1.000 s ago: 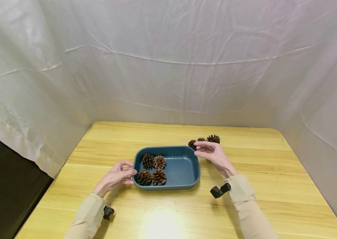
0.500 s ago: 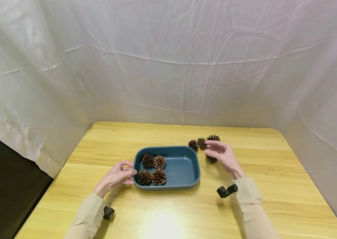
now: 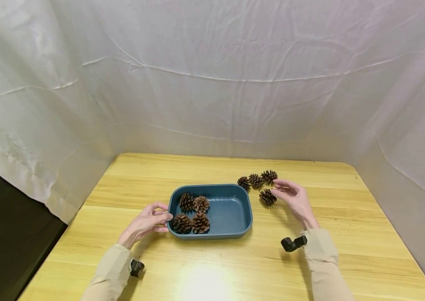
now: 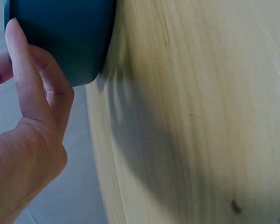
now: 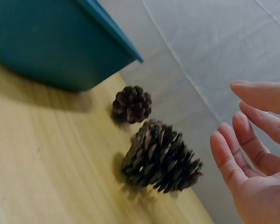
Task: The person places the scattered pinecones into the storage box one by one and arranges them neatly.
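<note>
Wooden tabletop [image 3: 359,217] under tray [image 3: 227,215]; pale curtain [image 3: 212,110] — creased

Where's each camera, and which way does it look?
Head: on the person's head, looking forward and down at the table, blue tray and pine cones; both hands show.
Left wrist: worn there, looking at the tray's outer wall; the left hand shows.
Right wrist: worn there, looking at two pine cones beside the tray; the right hand shows.
Shared: head and right wrist both show tray and right hand.
</note>
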Action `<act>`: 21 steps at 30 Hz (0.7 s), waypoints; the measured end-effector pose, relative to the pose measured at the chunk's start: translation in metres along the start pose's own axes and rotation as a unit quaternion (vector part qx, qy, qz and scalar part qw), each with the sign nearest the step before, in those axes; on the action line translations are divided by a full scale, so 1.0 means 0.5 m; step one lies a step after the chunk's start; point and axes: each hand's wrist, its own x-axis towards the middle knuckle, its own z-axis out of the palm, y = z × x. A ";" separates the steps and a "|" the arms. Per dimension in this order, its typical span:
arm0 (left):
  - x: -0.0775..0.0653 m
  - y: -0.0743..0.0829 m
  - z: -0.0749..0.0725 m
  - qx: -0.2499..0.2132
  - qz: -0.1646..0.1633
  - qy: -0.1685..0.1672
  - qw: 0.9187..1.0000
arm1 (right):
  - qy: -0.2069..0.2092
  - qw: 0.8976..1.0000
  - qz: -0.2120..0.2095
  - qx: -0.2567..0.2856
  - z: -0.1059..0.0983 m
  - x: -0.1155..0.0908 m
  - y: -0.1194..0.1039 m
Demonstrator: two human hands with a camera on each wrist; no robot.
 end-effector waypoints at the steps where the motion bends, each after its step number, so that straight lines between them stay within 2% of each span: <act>1: 0.000 -0.001 0.000 0.000 0.001 0.000 1.000 | 0.005 1.000 0.002 -0.008 -0.003 -0.001 0.003; 10: 0.002 -0.003 0.000 -0.002 0.006 0.000 1.000 | 0.052 0.998 0.008 -0.027 -0.017 -0.002 0.031; 14: 0.001 -0.003 0.000 -0.002 0.005 0.001 1.000 | 0.066 0.996 0.033 -0.042 -0.020 -0.004 0.037; 21: 0.000 -0.002 0.000 -0.002 0.005 0.003 1.000 | 0.082 0.992 0.089 -0.025 -0.022 -0.005 0.045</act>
